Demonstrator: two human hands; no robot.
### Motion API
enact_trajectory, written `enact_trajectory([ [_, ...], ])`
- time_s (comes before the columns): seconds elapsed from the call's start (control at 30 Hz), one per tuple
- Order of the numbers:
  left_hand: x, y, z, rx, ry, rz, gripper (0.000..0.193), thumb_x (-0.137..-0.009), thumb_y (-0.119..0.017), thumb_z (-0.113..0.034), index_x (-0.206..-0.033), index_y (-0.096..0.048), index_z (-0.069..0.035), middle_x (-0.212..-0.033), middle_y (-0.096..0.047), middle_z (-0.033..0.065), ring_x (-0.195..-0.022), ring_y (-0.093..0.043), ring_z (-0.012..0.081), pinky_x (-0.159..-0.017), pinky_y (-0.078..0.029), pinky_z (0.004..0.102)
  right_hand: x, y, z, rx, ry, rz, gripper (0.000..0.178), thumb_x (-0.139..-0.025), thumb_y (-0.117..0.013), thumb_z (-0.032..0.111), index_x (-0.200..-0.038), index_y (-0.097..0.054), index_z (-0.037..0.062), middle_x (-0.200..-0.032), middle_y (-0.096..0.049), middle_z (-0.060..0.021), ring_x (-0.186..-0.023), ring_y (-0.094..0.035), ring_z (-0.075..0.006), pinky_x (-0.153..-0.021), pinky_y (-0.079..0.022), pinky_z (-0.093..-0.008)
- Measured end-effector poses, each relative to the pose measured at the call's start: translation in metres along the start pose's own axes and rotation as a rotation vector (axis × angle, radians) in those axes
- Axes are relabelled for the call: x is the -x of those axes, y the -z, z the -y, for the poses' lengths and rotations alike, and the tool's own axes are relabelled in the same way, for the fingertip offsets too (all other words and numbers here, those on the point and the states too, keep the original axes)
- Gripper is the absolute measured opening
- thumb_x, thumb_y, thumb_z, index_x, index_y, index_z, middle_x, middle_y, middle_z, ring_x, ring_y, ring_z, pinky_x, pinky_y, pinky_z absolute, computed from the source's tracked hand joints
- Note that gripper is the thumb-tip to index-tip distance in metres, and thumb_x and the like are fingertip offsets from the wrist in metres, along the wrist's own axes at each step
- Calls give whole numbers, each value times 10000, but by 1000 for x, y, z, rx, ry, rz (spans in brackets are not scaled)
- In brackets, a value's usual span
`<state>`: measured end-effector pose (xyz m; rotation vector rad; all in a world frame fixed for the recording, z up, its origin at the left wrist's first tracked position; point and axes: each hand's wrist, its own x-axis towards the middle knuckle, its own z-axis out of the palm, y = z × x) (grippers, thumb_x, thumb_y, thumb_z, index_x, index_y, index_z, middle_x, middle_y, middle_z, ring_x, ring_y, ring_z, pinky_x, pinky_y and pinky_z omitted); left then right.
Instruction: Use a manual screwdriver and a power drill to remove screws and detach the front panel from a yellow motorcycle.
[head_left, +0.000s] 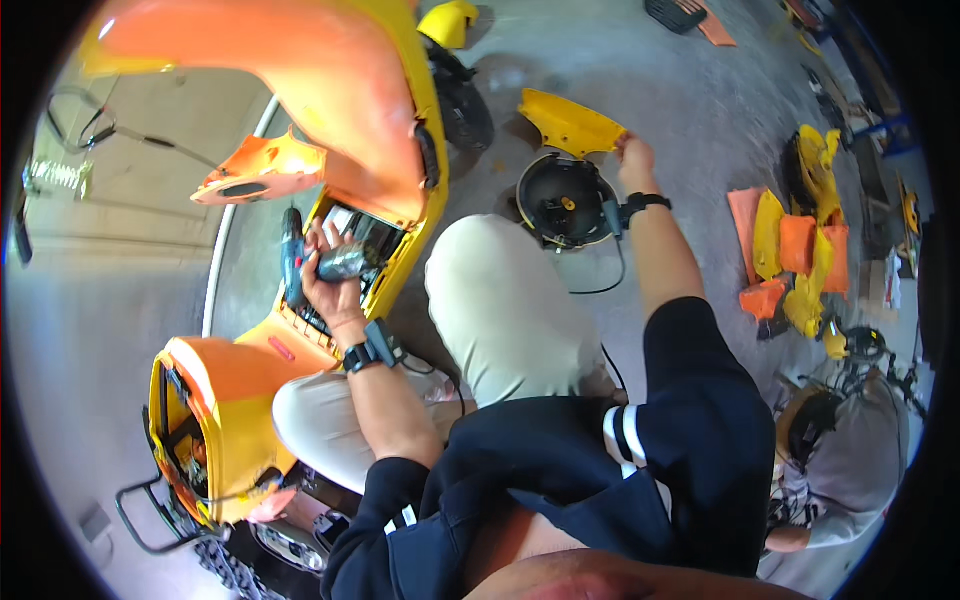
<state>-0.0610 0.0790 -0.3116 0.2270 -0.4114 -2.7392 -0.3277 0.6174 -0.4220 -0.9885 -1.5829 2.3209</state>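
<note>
My left hand (333,283) is closed around a dark teal cordless drill (293,258), its grey front part turned toward the opening in a yellow and orange scooter body (400,265). My right hand (636,160), arm stretched forward, pinches the right end of a curved yellow plastic panel (565,122). The panel is just beyond a round black bowl-like piece (566,205) on the floor; I cannot tell whether the two touch. Inside the scooter's opening, dark parts show beside the drill. An orange cover piece (262,168) juts out at the scooter's left side.
Yellow and orange panels (797,245) lie on the floor at the right. Another person (850,460) crouches at the lower right. A yellow part (448,24) and a black wheel-like part (465,105) are at the far side. The scooter's rear rack (140,525) sticks out lower left.
</note>
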Motion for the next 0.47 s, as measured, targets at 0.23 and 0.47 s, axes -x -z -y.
enact_trajectory([
  [0.23,6,-10,-4,81,-79,-133,413,-847,-579,-19,-1259,-545,-23,-1422,-543,128,-1334,-496,367,-1139,-338,595,193,-111,168,88,292,617,167,-947,-563,100,-1074,-649,34,-1020,-693,-65,-830,-631,-140,-705,-488,-276],
  [0.47,14,-31,-11,253,-222,-267,450,-834,-590,-7,-1273,-493,-42,-1411,-524,123,-1308,-518,354,-1096,-408,578,393,-166,205,562,443,1446,261,-961,-581,152,-1194,-637,48,-1090,-688,-60,-927,-644,-146,-807,-493,-276],
])
